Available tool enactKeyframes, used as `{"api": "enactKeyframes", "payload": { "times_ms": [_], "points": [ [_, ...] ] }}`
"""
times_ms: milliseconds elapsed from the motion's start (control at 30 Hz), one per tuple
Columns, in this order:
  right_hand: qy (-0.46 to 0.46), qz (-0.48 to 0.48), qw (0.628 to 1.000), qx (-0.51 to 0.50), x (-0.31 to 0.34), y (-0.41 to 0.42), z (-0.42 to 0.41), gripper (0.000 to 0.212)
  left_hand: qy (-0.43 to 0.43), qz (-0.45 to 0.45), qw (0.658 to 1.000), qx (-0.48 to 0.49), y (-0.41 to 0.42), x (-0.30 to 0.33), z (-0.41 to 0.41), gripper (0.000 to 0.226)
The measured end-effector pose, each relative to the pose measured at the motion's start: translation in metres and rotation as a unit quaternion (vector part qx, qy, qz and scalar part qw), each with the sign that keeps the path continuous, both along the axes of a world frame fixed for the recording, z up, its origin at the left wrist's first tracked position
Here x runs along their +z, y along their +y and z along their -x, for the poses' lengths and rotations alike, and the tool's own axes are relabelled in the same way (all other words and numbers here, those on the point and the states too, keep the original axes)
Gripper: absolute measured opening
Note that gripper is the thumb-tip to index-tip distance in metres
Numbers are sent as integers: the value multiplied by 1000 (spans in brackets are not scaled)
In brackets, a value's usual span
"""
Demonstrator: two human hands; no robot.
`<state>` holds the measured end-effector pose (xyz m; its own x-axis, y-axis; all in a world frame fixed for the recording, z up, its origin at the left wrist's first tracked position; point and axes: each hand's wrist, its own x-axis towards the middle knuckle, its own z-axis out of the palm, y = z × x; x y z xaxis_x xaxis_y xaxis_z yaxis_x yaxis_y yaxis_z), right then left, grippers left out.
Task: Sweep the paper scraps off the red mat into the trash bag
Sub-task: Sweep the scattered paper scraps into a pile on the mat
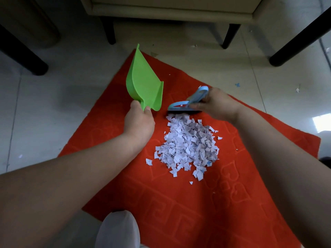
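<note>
Red mat (232, 203) spread on tiled floor (44, 104). Paper scraps (188, 145) heaped at mat's middle. Green dustpan (143, 81) tilted up left of heap, handle gripped by left hand (138, 120). Blue brush (186, 106) at heap's far edge, right hand (218, 104) fingers wrapped round it.
</note>
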<state>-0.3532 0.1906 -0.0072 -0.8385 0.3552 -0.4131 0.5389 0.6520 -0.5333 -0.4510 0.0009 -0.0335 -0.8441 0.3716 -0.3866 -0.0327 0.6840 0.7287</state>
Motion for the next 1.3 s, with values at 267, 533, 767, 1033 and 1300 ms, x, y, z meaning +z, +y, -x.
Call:
{"api": "enactKeyframes", "payload": {
  "times_ms": [267, 533, 767, 1033, 1300],
  "points": [
    [92, -18, 994, -56, -1, 3, 19, 21, -12, 1, 1000, 6, -2, 3, -4, 17],
    [22, 52, 998, -22, -4, -2, -4, 21, -16, 7, 1000, 7, -3, 4, -3, 16],
    [125, -71, 972, -187, 0, 40, -9, 25, -17, -4, 1000, -2, 3, 8, -6, 16],
    [7, -131, 974, -183, -16, 46, 8, 32, -12, -20, 1000, -18, 12, 9, -8, 11],
    [97, -88, 958, -255, 1, 54, -2, 29, -9, -15, 1000, -25, 10, 6, -9, 12]
  ]
}}
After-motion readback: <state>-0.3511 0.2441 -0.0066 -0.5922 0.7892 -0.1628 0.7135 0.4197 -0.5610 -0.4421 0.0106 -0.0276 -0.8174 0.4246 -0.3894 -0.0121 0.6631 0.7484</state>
